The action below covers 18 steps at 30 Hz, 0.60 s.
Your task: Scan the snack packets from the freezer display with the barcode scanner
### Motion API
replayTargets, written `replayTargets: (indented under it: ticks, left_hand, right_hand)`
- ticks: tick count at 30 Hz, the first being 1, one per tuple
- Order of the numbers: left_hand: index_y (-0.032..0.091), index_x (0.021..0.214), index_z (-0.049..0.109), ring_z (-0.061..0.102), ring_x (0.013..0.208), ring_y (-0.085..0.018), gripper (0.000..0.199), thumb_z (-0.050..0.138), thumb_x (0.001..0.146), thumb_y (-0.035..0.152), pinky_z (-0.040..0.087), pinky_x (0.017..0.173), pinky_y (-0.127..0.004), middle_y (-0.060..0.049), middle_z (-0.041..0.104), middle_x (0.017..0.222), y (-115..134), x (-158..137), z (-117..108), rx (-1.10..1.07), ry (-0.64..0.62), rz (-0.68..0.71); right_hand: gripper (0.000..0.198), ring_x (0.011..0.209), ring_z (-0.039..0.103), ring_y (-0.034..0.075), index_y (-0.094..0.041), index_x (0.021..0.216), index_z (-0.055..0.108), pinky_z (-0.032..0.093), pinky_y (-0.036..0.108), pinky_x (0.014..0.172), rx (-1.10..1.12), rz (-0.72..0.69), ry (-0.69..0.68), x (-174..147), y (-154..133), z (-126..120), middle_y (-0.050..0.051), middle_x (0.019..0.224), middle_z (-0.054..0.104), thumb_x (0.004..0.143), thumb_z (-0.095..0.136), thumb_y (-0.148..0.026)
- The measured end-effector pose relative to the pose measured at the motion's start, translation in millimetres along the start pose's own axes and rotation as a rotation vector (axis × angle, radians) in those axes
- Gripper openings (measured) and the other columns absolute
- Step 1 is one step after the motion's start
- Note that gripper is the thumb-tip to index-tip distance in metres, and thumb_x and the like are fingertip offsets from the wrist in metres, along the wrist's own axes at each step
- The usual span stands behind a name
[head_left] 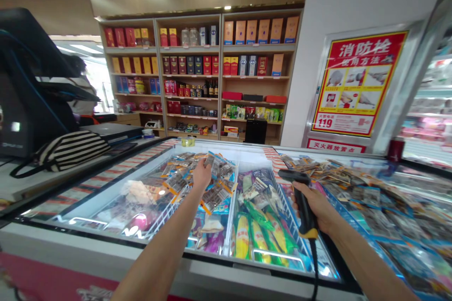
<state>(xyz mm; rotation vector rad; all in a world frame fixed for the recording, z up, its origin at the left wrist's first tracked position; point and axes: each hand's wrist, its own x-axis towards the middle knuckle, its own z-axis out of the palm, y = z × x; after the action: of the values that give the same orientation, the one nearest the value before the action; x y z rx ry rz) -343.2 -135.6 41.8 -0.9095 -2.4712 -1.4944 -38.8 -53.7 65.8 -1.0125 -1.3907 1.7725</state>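
Note:
My left hand (202, 174) reaches over the chest freezer, its fingers closed on a small snack packet (212, 160) at the back of a loose pile. Around it lie several more clear-fronted packets (216, 195) with orange and blue edges, seemingly on the freezer's glass top. In my right hand (319, 207) is a black and yellow barcode scanner (304, 204), gripped by its handle, head pointing left toward the pile. Its cord hangs down past the freezer's front edge. Under the glass, bags of corn (259, 235) sit in a wire basket.
To the right a large heap of packets (370, 202) spreads over the glass. At left stand a black checkout terminal (28, 89) and a striped pouch (72, 150). Behind are shelves (190, 49) of boxes and bottles. A small yellowish roll (188, 142) rests on the far rim.

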Motion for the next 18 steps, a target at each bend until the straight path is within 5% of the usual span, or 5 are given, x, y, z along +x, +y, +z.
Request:
replayTargets:
  ticks: [4, 7, 11, 18]
  left_hand:
    - [0.014, 0.121, 0.041, 0.038, 0.114, -0.027, 0.049, 0.045, 0.073, 0.026, 0.031, 0.091, -0.039, -0.015, 0.042, 0.125, -7, -16, -6, 0.345, 0.093, 0.092]
    - [0.020, 0.124, 0.039, 0.022, 0.124, -0.031, 0.055, 0.046, 0.073, 0.040, 0.022, 0.095, -0.048, -0.012, 0.026, 0.136, -6, -36, 1, 0.522, 0.003, 0.241]
    - [0.028, 0.119, 0.044, 0.015, 0.125, -0.033, 0.054, 0.040, 0.073, 0.055, 0.012, 0.094, -0.058, -0.008, 0.030, 0.135, -13, -47, 13, 0.642, -0.230, 0.449]
    - [0.025, 0.109, 0.054, 0.024, 0.122, -0.033, 0.039, 0.042, 0.076, 0.042, 0.013, 0.092, -0.059, -0.009, 0.038, 0.129, -13, -18, 11, 0.611, -0.233, 0.551]
  right_hand:
    - [0.018, 0.037, 0.047, 0.009, -0.017, 0.070, 0.050, 0.040, 0.021, 0.032, 0.030, 0.016, 0.029, 9, 6, -3, -0.003, 0.046, 0.051, 0.072, 0.053, -0.034]
    - [0.019, 0.036, 0.047, 0.009, -0.017, 0.070, 0.050, 0.040, 0.021, 0.032, 0.027, 0.021, 0.034, 12, 9, -3, -0.003, 0.045, 0.051, 0.071, 0.054, -0.036]
    - [0.021, 0.034, 0.046, 0.009, -0.016, 0.067, 0.050, 0.039, 0.021, 0.032, 0.009, -0.001, 0.033, 13, 11, 2, -0.003, 0.043, 0.051, 0.071, 0.053, -0.037]
    - [0.020, 0.033, 0.045, 0.009, -0.016, 0.062, 0.049, 0.036, 0.020, 0.031, 0.100, -0.050, 0.037, 9, 6, 15, -0.002, 0.042, 0.050, 0.070, 0.051, -0.035]
